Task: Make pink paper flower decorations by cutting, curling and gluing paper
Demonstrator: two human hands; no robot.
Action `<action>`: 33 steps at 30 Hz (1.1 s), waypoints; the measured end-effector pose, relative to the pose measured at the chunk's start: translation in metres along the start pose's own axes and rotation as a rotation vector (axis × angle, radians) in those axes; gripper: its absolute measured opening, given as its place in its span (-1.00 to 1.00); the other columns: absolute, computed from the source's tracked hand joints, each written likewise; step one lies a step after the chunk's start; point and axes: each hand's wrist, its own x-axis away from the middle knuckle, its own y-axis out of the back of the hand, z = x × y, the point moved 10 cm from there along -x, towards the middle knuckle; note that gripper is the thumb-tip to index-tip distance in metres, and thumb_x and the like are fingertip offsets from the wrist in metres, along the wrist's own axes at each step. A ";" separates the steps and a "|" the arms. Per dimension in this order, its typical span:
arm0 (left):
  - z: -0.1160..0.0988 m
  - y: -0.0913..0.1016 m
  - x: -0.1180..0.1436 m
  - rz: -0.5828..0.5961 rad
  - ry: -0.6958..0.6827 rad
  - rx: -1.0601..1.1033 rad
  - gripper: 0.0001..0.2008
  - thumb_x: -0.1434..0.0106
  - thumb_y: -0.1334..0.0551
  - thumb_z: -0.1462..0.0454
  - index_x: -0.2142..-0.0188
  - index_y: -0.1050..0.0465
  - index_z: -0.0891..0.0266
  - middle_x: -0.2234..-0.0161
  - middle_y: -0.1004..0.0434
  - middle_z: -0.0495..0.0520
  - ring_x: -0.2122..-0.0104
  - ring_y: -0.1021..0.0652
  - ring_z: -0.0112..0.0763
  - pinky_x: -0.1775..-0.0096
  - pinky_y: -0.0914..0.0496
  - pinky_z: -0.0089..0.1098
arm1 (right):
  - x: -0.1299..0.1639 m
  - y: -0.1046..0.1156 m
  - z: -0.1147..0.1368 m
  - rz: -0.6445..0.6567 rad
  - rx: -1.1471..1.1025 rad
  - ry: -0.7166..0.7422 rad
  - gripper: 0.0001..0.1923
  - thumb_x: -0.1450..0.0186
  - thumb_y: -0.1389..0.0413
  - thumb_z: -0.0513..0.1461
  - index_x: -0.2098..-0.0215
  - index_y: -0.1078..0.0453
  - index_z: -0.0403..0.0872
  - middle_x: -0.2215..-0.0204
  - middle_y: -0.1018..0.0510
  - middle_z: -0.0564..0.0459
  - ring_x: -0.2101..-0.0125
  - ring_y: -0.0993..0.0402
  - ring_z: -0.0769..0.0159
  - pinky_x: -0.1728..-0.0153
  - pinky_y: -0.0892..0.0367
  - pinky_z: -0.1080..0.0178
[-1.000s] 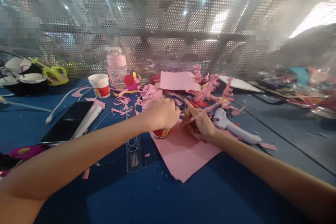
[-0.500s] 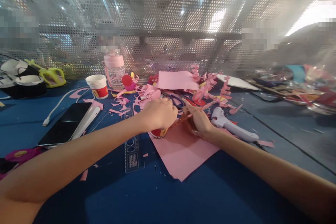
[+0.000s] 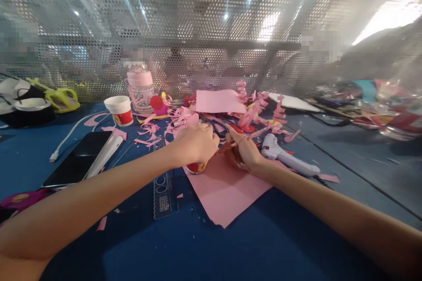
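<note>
My left hand (image 3: 198, 144) is closed, its fingers curled over a red and yellow paper cup (image 3: 197, 168) that shows below the palm. Beside it on the right, my right hand (image 3: 246, 151) is bent round a shiny, brownish see-through thing (image 3: 233, 154), partly hidden, whose kind I cannot make out. A thin strip runs from there up past the fingers. Under both hands lies a sheet of pink paper (image 3: 227, 197). Scissors (image 3: 219, 127) with dark blue handles lie just beyond the hands, and a white glue gun (image 3: 290, 158) is right of my right hand.
Pink paper curls and scraps (image 3: 184, 118) heap up at the back. A clear stencil ruler (image 3: 164, 197), a phone (image 3: 77, 158), stacked paper cups (image 3: 119, 109) and a pink-lidded bottle (image 3: 141, 90) are on the left. A perforated metal panel (image 3: 204, 22) closes off the back.
The whole view has shifted slightly, so everything sits a little further left. Both hands keep nearly the same pose and place over the pink paper.
</note>
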 end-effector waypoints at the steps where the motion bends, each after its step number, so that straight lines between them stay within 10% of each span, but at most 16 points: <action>1: 0.000 0.000 0.000 -0.002 -0.001 0.005 -0.61 -0.25 0.11 0.39 0.04 -0.37 0.43 -0.05 -0.37 0.31 -0.10 -0.32 -0.14 0.02 -0.30 -0.19 | 0.001 -0.001 0.001 0.001 -0.006 0.000 -0.46 -0.22 0.02 0.09 0.76 -0.07 -0.04 0.96 -0.22 0.14 0.96 -0.02 0.45 0.94 0.13 0.41; 26: 0.001 -0.004 0.000 0.019 -0.001 0.005 -0.55 -0.23 0.14 0.39 -0.05 -0.26 0.51 -0.15 -0.22 0.36 -0.18 -0.20 -0.14 -0.08 -0.21 -0.14 | 0.006 0.001 0.006 -0.053 -0.055 -0.023 -0.52 -0.16 -0.04 0.00 0.79 -0.05 -0.04 0.97 -0.19 0.15 0.96 -0.02 0.48 0.94 0.14 0.43; 33: 0.009 0.001 0.003 0.006 0.108 0.091 -0.48 -0.29 0.22 0.31 -0.19 -0.04 0.53 -0.29 0.20 0.31 -0.27 0.14 -0.06 -0.16 0.03 0.06 | 0.003 0.019 0.034 -0.121 -0.012 0.066 -0.81 -0.02 -0.25 -0.24 0.61 -0.31 -0.10 0.73 -0.44 0.13 0.76 -0.27 0.54 0.77 -0.19 0.49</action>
